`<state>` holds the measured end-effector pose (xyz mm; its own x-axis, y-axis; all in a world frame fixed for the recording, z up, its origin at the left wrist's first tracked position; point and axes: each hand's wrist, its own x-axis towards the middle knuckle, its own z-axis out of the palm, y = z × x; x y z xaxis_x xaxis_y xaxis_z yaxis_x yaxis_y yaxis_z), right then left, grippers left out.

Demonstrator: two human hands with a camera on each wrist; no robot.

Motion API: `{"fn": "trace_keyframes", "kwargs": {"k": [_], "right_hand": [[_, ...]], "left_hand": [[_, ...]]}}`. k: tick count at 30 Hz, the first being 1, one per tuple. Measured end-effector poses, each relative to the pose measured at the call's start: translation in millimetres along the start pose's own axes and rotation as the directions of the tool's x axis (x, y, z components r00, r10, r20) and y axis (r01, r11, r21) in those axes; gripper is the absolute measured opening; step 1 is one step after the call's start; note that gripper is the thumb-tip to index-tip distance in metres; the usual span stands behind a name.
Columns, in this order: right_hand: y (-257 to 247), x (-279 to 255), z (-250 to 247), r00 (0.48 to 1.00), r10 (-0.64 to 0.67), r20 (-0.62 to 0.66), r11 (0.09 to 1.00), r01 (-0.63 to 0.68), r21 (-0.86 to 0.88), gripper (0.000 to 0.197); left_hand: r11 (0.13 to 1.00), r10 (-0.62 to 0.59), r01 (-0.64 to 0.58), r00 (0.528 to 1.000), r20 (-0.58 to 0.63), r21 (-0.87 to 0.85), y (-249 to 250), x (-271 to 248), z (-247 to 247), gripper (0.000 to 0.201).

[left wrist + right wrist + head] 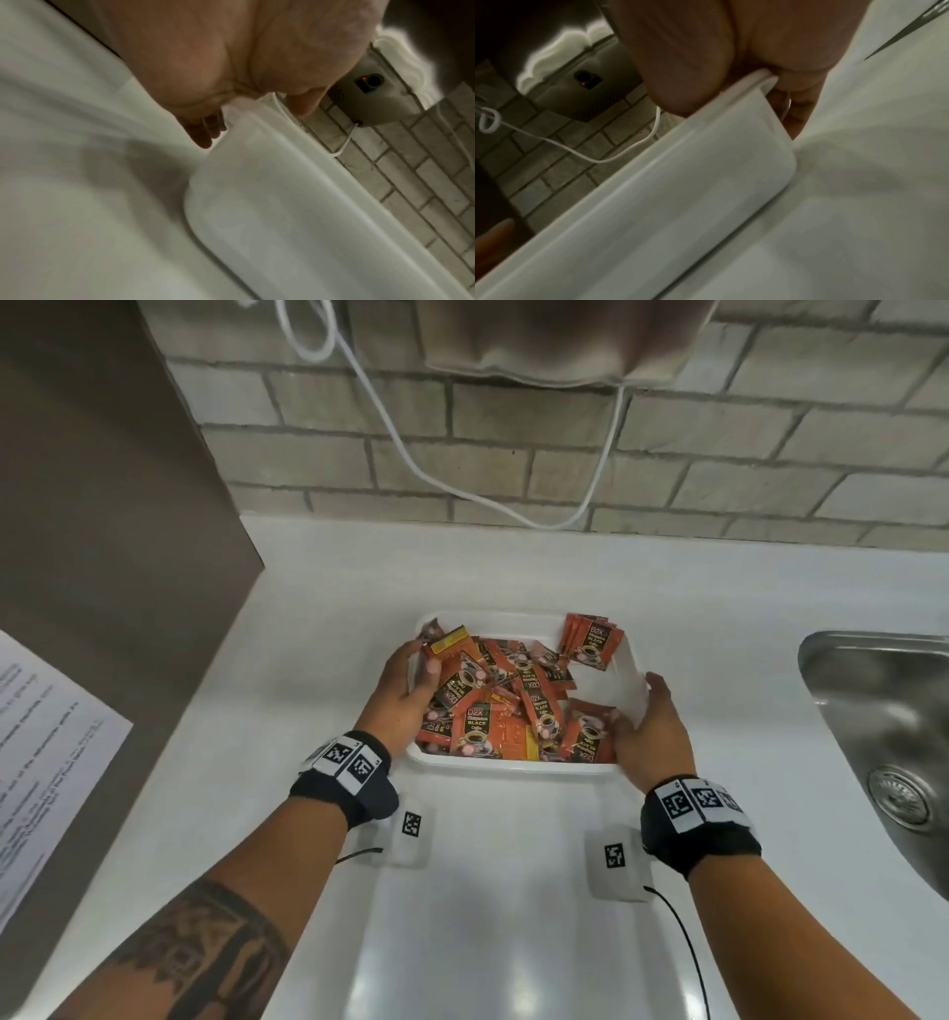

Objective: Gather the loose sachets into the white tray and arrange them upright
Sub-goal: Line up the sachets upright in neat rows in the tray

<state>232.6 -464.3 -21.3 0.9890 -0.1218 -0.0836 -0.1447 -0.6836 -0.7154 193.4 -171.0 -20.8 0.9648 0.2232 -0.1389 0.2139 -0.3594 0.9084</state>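
Sachets (506,706): we find them heaped in the white tray (513,765) on the table (328,608), most lying flat and crossed; a few stand upright at the far right corner (593,639).
Head view, left hand (405,693): it grips the tray's left wall, thumb inside against the sachets, other fingers outside.
Head view, right hand (649,729): it grips the tray's right wall in like manner, thumb inside.
Head view, purpose: we judge that both hands steady or shift the tray so the heap can be sorted; gathering looks done, upright arranging barely begun.
Head view, room: a steel sink (883,737) lies to the right, a printed sheet (41,762) to the left, and a brick-pattern wall (565,428) behind carries a white cable (411,454).
Left wrist view, left hand (210,60): the palm sits over the tray rim (257,113), with fingers (203,132) curled down the outer wall. We see no sachets here.
Left wrist view, surface: white table (64,182), blurred; a grey wall unit (372,91) hangs above.
Right wrist view, right hand (731,50): the rim of the tray (706,162) is pinched between thumb and fingers (798,113).
Right wrist view, risk: we judge the thin wall may flex under this hold.
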Motion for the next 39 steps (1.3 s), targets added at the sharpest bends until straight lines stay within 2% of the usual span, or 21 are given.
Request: {"fn": "trace_keyframes", "kwargs": {"k": [3, 5, 12, 20, 23, 25, 27, 28, 30, 32, 34, 37, 39], "right_hand": [[-1.6, -7.2, 9.4, 1.0, -0.004, 0.009, 1.0, 0.004, 0.012, 0.062], [-4.3, -12.8, 15.3, 1.0, -0.011, 0.011, 1.0, 0.011, 0.018, 0.064], [-22.8, -26.6, 35.1, 0.998, -0.045, 0.033, 0.999, 0.045, 0.009, 0.062], [-34.4, -42.7, 51.9, 0.999, -0.039, 0.004, 0.999, 0.039, 0.0, 0.061], [-37.9, -46.1, 52.9, 0.992, -0.09, -0.087, 0.991, 0.08, -0.107, 0.064], [-45.5, -50.5, 53.7, 0.963, -0.212, -0.166, 0.961, 0.174, -0.217, 0.062], [-57.4, -53.9, 57.7, 0.947, -0.306, -0.103, 0.936, 0.279, -0.216, 0.053], [-62.3, -55.4, 61.7, 0.955, -0.296, -0.022, 0.935, 0.285, -0.209, 0.05], [-66.3, -54.2, 71.2, 0.975, -0.168, 0.144, 0.928, 0.206, -0.312, 0.056], [-69.6, -51.1, 78.8, 0.979, -0.034, 0.199, 0.871, 0.127, -0.474, 0.07], [-76.1, -49.5, 87.4, 0.971, 0.044, 0.234, 0.844, 0.089, -0.529, 0.074], [-85.9, -47.3, 103.4, 0.95, 0.107, 0.294, 0.862, 0.058, -0.503, 0.075], [-92.9, -44.2, 111.2, 0.943, 0.075, 0.325, 0.95, 0.031, -0.311, 0.071]], "left_hand": [[0.997, -0.003, 0.001, 1.0, -0.023, -0.077, -3.7, -4.3, -2.6, 0.053], [0.993, -0.006, 0.0, 0.998, -0.056, -0.12, -5.8, -5.1, -8.8, 0.052], [0.998, -0.023, 0.012, 0.981, -0.191, -0.058, -28.9, -2.9, -40.8, 0.049], [1.0, 0.008, -0.006, 0.99, -0.144, 0.016, -36.0, -6.6, -58.2, 0.046], [1.0, 0.017, -0.015, 0.985, -0.169, 0.014, -37.1, -6.0, -57.9, 0.046], [0.998, 0.049, -0.043, 0.978, -0.203, 0.034, -37.7, -6.7, -56.8, 0.046], [0.993, 0.106, -0.092, 0.974, -0.201, 0.079, -37.0, -6.6, -56.2, 0.047], [0.987, 0.138, -0.118, 0.972, -0.189, 0.112, -38.0, -5.6, -56.1, 0.047], [0.976, 0.171, -0.144, 0.972, -0.16, 0.165, -39.2, -2.9, -56.8, 0.051], [0.967, 0.177, -0.148, 0.976, -0.128, 0.209, -39.0, -2.4, -56.8, 0.054], [0.952, 0.201, -0.172, 0.975, -0.094, 0.254, -39.3, -3.7, -56.0, 0.055], [0.934, 0.231, -0.203, 0.971, -0.064, 0.295, -39.5, -5.7, -54.3, 0.054], [0.93, 0.236, -0.209, 0.97, -0.055, 0.303, -38.1, -5.7, -53.6, 0.054]]}}
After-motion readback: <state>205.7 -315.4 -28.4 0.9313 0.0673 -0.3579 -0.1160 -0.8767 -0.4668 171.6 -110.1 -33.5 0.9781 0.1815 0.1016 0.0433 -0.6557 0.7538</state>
